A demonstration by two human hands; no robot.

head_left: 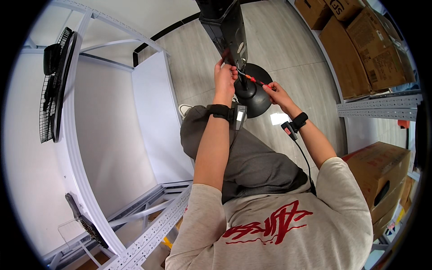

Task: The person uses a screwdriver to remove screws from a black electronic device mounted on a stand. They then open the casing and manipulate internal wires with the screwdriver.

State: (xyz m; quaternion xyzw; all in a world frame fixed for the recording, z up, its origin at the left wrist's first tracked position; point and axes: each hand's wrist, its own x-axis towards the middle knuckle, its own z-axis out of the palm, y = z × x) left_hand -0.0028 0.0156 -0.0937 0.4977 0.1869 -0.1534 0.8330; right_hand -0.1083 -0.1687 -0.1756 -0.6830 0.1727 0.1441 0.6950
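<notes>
A tall black column (223,33), perhaps the body of a stand appliance, rises from a round black base (260,101) on the floor before me. My left hand (225,78) is at the column's lower part, its fingers curled in close; what they grip is hidden. My right hand (278,95) holds, between thumb and fingers, the end of a slim screwdriver (257,81) with red, orange and black on it. The screwdriver's thin far end points left, toward my left fingertips and the column. Its contact point is too small to make out.
A white metal rack (150,112) stands at my left, with a black wire grille (47,96) beyond it. Cardboard boxes (344,54) sit on shelving to the right, and another carton (378,171) is nearer me. Strapped devices (240,118) are on both wrists, with cables.
</notes>
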